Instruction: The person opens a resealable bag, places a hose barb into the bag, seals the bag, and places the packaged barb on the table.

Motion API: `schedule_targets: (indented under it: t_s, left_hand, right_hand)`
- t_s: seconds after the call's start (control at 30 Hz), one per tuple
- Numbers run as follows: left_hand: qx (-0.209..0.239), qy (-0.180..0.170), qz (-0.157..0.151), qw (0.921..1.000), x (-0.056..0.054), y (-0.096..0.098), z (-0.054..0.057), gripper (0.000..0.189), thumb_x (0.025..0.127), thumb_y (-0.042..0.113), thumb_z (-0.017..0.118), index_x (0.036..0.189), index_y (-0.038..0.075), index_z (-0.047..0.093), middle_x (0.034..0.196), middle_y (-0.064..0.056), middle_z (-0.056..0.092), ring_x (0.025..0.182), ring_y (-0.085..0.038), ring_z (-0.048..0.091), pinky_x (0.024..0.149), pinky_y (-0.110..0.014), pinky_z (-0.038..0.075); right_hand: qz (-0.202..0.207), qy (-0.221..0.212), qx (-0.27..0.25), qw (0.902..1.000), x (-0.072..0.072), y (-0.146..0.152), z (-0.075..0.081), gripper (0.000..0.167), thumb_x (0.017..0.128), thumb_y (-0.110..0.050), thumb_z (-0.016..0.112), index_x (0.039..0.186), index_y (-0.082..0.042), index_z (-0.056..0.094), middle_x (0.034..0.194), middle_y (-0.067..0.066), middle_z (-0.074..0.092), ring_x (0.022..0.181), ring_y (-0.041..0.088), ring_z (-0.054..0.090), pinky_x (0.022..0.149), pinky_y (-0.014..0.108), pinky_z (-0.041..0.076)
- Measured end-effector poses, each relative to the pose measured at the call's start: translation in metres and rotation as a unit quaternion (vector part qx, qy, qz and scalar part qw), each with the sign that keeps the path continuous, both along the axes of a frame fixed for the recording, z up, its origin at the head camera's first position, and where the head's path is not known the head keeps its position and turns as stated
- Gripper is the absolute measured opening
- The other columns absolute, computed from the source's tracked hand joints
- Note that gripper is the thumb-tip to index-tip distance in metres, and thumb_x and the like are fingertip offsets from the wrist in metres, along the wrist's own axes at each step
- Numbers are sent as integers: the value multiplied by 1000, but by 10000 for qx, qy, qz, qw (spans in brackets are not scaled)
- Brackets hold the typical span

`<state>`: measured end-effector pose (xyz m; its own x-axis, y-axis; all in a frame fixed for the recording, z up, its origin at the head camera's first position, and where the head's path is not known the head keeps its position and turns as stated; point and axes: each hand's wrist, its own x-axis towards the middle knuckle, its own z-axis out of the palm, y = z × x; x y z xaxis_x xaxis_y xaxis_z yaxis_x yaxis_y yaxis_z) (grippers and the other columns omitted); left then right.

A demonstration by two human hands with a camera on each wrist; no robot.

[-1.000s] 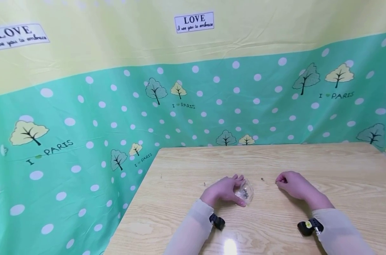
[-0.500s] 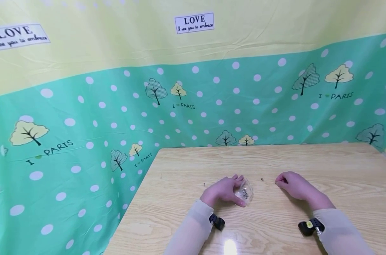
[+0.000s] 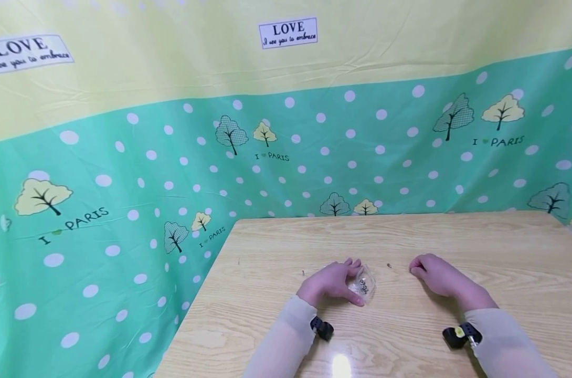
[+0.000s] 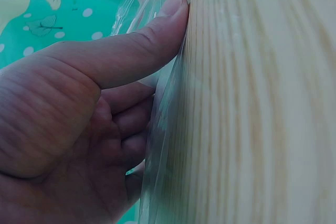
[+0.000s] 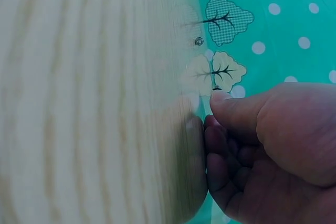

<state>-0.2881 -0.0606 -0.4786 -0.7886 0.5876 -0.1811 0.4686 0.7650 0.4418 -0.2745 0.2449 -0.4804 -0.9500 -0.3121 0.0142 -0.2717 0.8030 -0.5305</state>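
In the head view, my left hand (image 3: pixel 333 281) holds a clear plastic bag (image 3: pixel 368 283) against the tabletop, thumb on the near side and fingers on the far side. Several small dark metal pieces (image 3: pixel 363 286) lie inside it. The left wrist view shows the thumb on the film of the bag (image 4: pixel 163 90). To the right, my right hand (image 3: pixel 434 274) rests at the table with its fingers curled. In the right wrist view, a tiny dark metal piece (image 5: pixel 216 88) shows at the thumb tip, pinched there; its kind is too small to tell.
A small metal piece with a round end (image 3: pixel 389 265) lies on the wooden table (image 3: pixel 276 236) between the hands. Another tiny piece (image 3: pixel 303 272) lies left of the left hand, and a faint thin one (image 3: pixel 239 261) farther left. A patterned curtain (image 3: pixel 286 173) hangs behind.
My right fingers have shifted very slightly, and the tiny piece at their tips no longer shows in the head view. The left hand and the bag have stayed put.
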Motion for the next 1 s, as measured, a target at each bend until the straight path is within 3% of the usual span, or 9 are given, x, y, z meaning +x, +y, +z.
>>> schedule_targets:
  t_s: [0.23, 0.53, 1.0]
  left_hand:
    - [17, -17, -34, 10000, 0, 0, 0, 98, 81, 40, 95, 164, 21, 45, 172, 11, 32, 161, -12, 22, 130, -34, 22]
    - [25, 4, -21, 10000, 2, 0, 1, 97, 81, 39, 95, 163, 21, 47, 171, 12, 33, 161, -13, 23, 130, -34, 23]
    - [6, -33, 44, 10000, 3, 0, 4, 97, 81, 40, 95, 163, 21, 47, 171, 14, 33, 161, -13, 23, 130, -33, 23]
  right_hand:
    - [-82, -30, -2, 10000, 0, -1, -3, 16, 109, -6, 55, 106, 6, 65, 103, 19, 67, 104, 41, 65, 92, 62, 53]
    - [28, 189, -60, 9998, 2, -5, -2, 16, 109, -5, 53, 102, 4, 64, 98, 12, 66, 100, 35, 66, 90, 58, 54]
    - [48, -90, -264, 9996, 8, -24, 6, 17, 110, -10, 54, 105, 0, 66, 100, 8, 67, 98, 28, 64, 88, 54, 54]
